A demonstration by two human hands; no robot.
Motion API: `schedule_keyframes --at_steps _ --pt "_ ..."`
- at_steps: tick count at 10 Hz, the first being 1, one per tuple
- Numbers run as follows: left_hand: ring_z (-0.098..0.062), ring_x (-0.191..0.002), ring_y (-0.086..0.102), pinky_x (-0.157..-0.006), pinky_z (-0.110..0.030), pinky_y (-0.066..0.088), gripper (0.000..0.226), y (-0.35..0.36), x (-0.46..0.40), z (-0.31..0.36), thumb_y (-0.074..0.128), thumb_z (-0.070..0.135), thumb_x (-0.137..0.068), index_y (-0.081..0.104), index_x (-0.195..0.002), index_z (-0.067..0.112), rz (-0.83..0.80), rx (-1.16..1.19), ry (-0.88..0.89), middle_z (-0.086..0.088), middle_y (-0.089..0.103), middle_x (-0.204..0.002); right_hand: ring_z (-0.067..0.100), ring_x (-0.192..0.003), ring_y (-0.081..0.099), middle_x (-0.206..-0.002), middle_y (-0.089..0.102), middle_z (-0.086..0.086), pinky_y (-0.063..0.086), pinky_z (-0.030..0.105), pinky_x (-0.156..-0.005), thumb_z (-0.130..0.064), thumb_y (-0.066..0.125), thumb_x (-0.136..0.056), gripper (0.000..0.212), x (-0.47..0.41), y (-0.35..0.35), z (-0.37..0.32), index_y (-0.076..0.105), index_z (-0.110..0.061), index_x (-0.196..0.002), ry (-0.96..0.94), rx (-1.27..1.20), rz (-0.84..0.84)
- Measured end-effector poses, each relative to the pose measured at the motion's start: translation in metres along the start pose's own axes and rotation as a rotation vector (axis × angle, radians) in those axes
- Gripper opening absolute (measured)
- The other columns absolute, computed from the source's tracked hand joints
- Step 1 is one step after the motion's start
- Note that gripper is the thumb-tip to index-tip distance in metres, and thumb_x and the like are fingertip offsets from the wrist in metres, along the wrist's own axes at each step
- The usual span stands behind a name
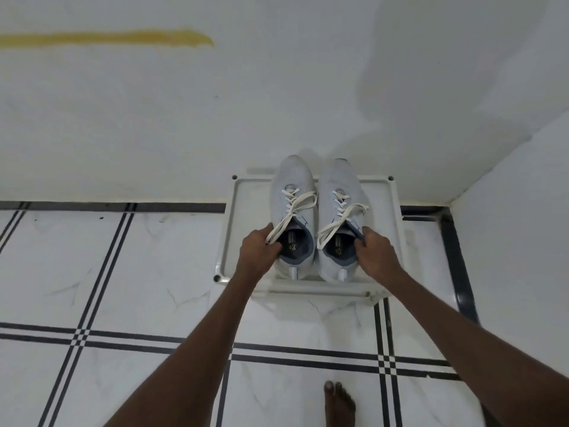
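Observation:
Two pale grey sneakers with white laces stand side by side, toes toward the wall, on the top shelf of a white rack point(231, 229). My left hand point(257, 252) grips the collar of the left sneaker point(292, 186), fingers curled into its opening. The right sneaker point(340, 186) is held the same way at its outer collar by my right hand point(374, 252). Loose lace ends drape over both openings.
The rack stands against a white wall point(184, 118) near a room corner at the right. The floor point(138, 272) has white tiles with black double lines. My bare foot point(338, 405) shows at the bottom edge. A yellow streak point(107, 38) marks the wall.

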State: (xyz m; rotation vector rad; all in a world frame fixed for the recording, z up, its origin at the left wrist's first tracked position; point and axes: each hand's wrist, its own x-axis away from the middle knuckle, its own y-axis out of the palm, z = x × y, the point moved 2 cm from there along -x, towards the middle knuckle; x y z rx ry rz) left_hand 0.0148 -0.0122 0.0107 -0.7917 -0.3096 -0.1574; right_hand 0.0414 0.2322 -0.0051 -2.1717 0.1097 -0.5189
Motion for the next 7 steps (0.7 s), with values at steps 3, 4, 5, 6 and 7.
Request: schedule_keyframes --at_steps 3,4,5,6,7 --pt "-0.031 -0.079 0.064 -0.072 -0.037 0.050 0.031 0.034 -0.039 -0.032 0.061 0.014 -0.079 0.068 -0.110 0.015 -0.051 -0.045 -0.091 -0.014 0.069 -0.084 0.038 -0.086 0.061 -0.093 0.065 0.020 0.047 0.042 -0.072 -0.012 0.045 -0.095 0.013 -0.039 0.039 0.032 0.052 -0.002 -0.100 -0.011 -0.027 -0.103" --pt "-0.033 -0.079 0.063 -0.065 -0.032 0.047 0.017 0.039 -0.042 -0.037 0.060 0.015 -0.081 0.064 -0.097 0.014 -0.085 -0.059 -0.096 -0.016 0.067 -0.082 0.037 -0.083 0.061 -0.089 0.064 0.019 0.043 0.036 -0.068 -0.014 0.045 -0.096 0.014 -0.039 0.051 0.040 0.052 -0.002 -0.098 -0.004 -0.045 -0.123" --pt "-0.035 -0.085 0.063 -0.073 -0.038 0.050 0.009 0.040 -0.047 -0.034 0.061 0.017 -0.084 0.060 -0.093 0.021 -0.097 -0.055 -0.097 -0.019 0.069 -0.089 0.036 -0.079 0.061 -0.086 0.064 0.018 0.044 0.036 -0.066 -0.019 0.047 -0.098 0.018 -0.041 0.054 0.041 0.052 -0.002 -0.096 -0.009 -0.039 -0.095" --pt "-0.029 -0.079 0.060 -0.075 -0.034 0.046 0.026 0.037 -0.049 -0.035 0.063 0.022 -0.086 0.065 -0.109 0.009 -0.121 -0.048 -0.086 -0.013 0.065 -0.085 0.037 -0.084 0.062 -0.090 0.065 0.018 0.049 0.042 -0.071 -0.025 0.047 -0.098 0.022 -0.042 0.057 0.037 0.052 -0.003 -0.098 -0.004 -0.046 -0.109" --pt "-0.029 -0.093 0.063 -0.081 -0.034 0.046 0.038 0.037 -0.050 -0.037 0.066 0.029 -0.087 0.061 -0.121 0.013 -0.132 0.011 -0.108 -0.013 0.067 -0.101 0.037 -0.092 0.062 -0.098 0.066 0.017 0.050 0.044 -0.079 -0.035 0.049 -0.096 0.031 -0.048 0.054 0.036 0.054 -0.005 -0.103 0.027 -0.096 -0.112"
